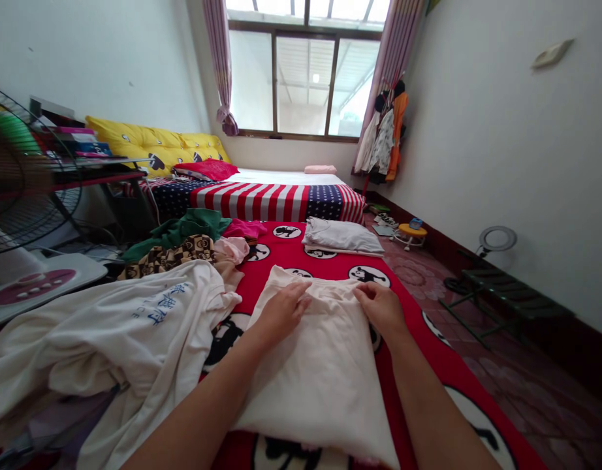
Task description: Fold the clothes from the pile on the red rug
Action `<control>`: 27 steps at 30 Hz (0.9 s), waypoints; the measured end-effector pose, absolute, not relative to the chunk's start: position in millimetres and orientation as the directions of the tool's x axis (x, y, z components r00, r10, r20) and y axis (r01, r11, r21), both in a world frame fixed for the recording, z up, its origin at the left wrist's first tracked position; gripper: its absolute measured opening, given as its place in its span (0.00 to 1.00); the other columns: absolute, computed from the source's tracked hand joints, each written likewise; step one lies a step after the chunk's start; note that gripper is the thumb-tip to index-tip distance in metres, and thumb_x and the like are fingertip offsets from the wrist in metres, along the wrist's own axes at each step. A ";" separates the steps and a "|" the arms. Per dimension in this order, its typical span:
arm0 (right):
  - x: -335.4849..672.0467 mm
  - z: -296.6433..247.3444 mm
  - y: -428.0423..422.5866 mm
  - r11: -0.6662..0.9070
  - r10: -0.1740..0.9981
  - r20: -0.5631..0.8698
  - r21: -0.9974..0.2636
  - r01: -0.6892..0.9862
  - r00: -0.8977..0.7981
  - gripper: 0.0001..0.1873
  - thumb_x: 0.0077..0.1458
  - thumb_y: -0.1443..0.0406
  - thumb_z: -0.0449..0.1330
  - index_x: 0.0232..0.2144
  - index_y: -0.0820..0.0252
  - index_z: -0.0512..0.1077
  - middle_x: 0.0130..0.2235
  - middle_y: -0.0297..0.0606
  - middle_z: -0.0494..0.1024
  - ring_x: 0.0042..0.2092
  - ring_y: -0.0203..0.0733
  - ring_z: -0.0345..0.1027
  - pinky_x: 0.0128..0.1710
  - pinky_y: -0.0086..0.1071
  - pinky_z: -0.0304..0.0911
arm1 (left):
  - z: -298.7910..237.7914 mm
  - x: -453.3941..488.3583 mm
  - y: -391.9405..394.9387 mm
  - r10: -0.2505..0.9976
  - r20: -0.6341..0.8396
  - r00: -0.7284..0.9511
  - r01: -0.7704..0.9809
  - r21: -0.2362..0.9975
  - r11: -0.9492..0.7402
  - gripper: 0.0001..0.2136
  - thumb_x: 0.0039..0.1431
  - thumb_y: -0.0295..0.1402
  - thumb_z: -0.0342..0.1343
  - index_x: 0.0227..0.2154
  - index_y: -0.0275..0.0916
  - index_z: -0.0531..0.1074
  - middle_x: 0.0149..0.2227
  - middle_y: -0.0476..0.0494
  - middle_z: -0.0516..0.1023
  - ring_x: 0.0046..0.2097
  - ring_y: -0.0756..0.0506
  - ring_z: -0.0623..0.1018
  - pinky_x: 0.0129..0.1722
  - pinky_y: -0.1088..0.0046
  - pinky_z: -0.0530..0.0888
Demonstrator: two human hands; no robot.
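A cream-white T-shirt lies in front of me, folded into a long panel, with its collar end away from me. My left hand rests on its upper left part, fingers stretched out over the cloth. At the upper right corner, my right hand is closed, thumb and fingertips pinching the fabric edge. Beyond the shirt, a folded pale grey garment lies on the red bedspread. Left of my left arm is a rumpled white top with blue lettering.
Behind the white top are a brown checked cloth, a green garment and pink clothes. A fan stands at the left. A folding stool, a ring light and a small yellow stool are on the right-hand floor.
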State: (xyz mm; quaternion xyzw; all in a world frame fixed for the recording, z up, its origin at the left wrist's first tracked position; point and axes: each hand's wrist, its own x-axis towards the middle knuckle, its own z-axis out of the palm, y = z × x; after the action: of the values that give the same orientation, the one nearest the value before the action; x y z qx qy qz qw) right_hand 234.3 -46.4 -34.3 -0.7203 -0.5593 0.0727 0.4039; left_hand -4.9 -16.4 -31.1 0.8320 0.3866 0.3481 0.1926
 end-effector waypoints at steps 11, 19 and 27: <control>221.8 -23.9 -52.2 0.055 0.951 0.276 -0.594 0.802 0.139 0.07 0.44 0.60 0.63 0.22 0.56 0.77 0.28 0.36 0.80 0.31 0.41 0.71 0.28 0.30 0.59 | -24.7 -7.9 -20.4 0.716 0.448 0.535 0.641 0.336 -0.690 0.07 0.57 0.32 0.54 0.29 0.41 0.77 0.36 0.42 0.78 0.42 0.43 0.73 0.41 0.68 0.66; 217.1 -19.2 -55.0 0.152 0.959 0.281 -0.630 0.762 0.041 0.08 0.45 0.61 0.62 0.27 0.57 0.80 0.27 0.36 0.79 0.27 0.38 0.68 0.26 0.29 0.59 | -26.1 -4.0 -22.7 0.673 0.417 0.611 0.627 0.263 -0.733 0.07 0.52 0.32 0.59 0.36 0.41 0.74 0.32 0.45 0.78 0.39 0.42 0.73 0.45 0.64 0.62; 209.9 -22.3 -56.9 0.283 0.949 0.287 -0.593 0.754 -0.130 0.14 0.44 0.65 0.63 0.36 0.55 0.80 0.35 0.37 0.79 0.36 0.41 0.69 0.37 0.33 0.62 | -27.1 -6.3 -19.4 0.640 0.351 0.683 0.585 0.262 -0.768 0.08 0.52 0.32 0.60 0.36 0.43 0.78 0.34 0.44 0.77 0.40 0.42 0.74 0.46 0.64 0.62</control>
State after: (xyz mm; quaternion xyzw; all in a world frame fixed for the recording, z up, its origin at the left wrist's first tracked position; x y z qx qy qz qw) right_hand 209.9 -56.9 -22.3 -0.5787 -0.7356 0.1542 0.3166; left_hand -6.3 -19.4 -27.1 0.9152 0.3345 0.2153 0.0642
